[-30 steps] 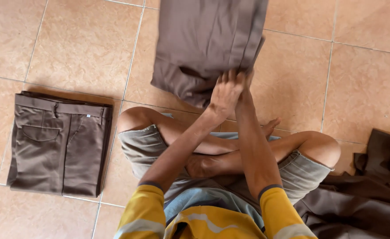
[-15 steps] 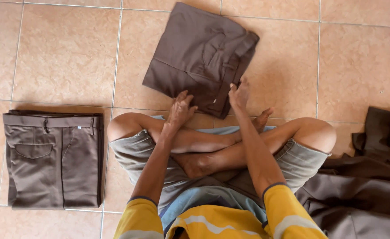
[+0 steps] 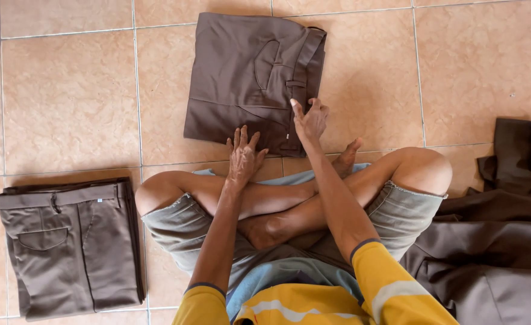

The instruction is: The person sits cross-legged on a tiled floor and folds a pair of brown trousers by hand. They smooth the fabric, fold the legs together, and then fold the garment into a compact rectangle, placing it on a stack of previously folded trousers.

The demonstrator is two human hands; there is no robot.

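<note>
I sit cross-legged on a tiled floor. A folded pair of dark brown trousers [image 3: 247, 78] lies flat on the tiles just beyond my knees. My left hand [image 3: 243, 157] rests palm down with spread fingers on its near edge. My right hand [image 3: 309, 120] presses on the near right corner, by the waistband and belt loop. Neither hand grips the cloth.
A second folded pair of brown trousers [image 3: 67, 241] lies on the floor to my left. A loose heap of brown garments [image 3: 506, 241] sits to my right, against my right knee. The floor is tan tile [image 3: 67, 90] with pale grout lines.
The trousers in front went from bunched and raised in both hands to lying flat and folded on the tiles. My hands now rest on their near edge.
</note>
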